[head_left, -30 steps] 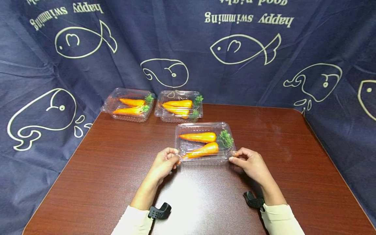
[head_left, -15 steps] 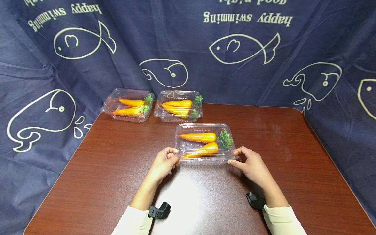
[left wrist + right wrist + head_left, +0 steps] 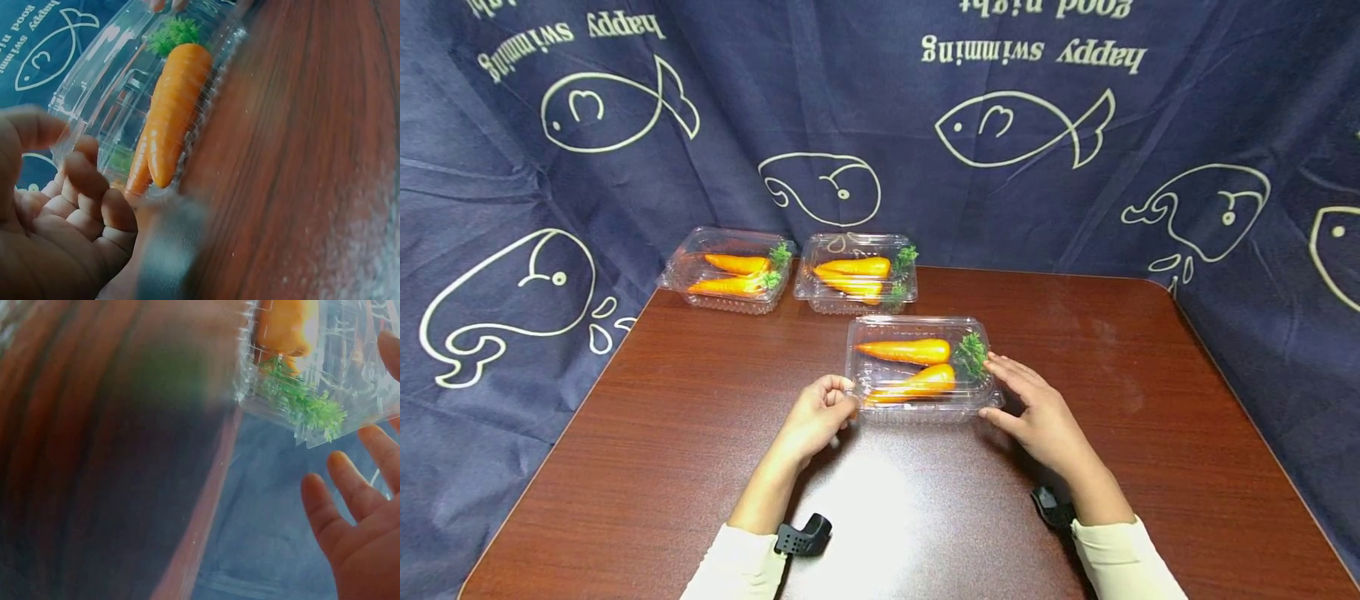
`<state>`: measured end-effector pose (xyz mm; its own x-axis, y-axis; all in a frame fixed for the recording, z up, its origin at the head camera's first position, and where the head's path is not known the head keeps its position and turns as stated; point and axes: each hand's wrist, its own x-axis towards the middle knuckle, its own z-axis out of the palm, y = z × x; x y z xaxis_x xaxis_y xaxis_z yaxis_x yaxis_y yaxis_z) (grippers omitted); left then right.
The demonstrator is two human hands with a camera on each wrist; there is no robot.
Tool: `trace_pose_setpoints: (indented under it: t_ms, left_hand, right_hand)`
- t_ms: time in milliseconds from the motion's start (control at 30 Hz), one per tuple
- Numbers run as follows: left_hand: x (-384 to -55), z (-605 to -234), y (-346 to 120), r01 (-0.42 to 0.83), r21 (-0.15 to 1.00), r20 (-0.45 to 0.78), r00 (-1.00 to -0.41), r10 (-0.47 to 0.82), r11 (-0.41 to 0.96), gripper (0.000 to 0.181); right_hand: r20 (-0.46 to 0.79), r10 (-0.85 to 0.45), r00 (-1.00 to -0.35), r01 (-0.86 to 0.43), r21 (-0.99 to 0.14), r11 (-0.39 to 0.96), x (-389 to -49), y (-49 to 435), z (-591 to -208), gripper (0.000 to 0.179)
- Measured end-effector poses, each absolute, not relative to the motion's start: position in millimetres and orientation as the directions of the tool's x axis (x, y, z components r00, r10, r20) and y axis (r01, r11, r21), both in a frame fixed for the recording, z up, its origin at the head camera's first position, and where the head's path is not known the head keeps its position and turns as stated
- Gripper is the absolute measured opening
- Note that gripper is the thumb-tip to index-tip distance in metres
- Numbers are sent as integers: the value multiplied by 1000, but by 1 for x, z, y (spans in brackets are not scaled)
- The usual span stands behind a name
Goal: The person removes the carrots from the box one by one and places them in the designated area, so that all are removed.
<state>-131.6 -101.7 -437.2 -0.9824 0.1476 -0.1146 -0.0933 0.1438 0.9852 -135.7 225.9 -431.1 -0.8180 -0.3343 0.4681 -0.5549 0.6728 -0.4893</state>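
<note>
A clear plastic clamshell container (image 3: 925,413) with its lid down stands on the table before me. Inside lie two orange carrots (image 3: 913,351) with green leafy tops (image 3: 973,357) at the right end. My left hand (image 3: 816,421) pinches the container's near left corner; in the left wrist view its other fingers (image 3: 94,206) are curled below the lid's edge. At the opposite end, my right hand (image 3: 1037,417) has its fingers spread and relaxed, with fingertips along the right side and the thumb by the near right corner. The right wrist view shows these fingers (image 3: 350,484) apart.
Two more clear containers of carrots, one at the far left (image 3: 730,304) and one beside it (image 3: 853,306), stand along the back of the brown wooden table (image 3: 662,467). A dark blue printed cloth (image 3: 1030,217) hangs behind and at both sides.
My right hand has let go of its corner pinch; its fingers have straightened and moved up along the container's right side. The left hand and container stay nearly in place.
</note>
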Motion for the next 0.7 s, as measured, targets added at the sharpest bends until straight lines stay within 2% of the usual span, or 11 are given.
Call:
trace_pose_setpoints:
  t_ms: [200,400,500,700]
  left_hand:
    - [-131,-440,-106,-31,965,-77,-983,166,260,43]
    - [-132,-440,-104,-30,950,-62,-994,94,311,41]
    - [-132,-440,-102,-28,960,-51,-996,75,280,39]
    - [-130,-442,-98,-51,992,-60,-995,76,117,34]
  right_hand:
    - [516,-331,-790,-580,-458,674,-137,225,-431,67]
    - [507,-344,-790,-584,-454,673,-137,224,-429,63]
    - [525,-357,-773,-605,-438,665,-138,224,-428,63]
    - [535,-362,-763,-614,-426,665,-137,223,-427,63]
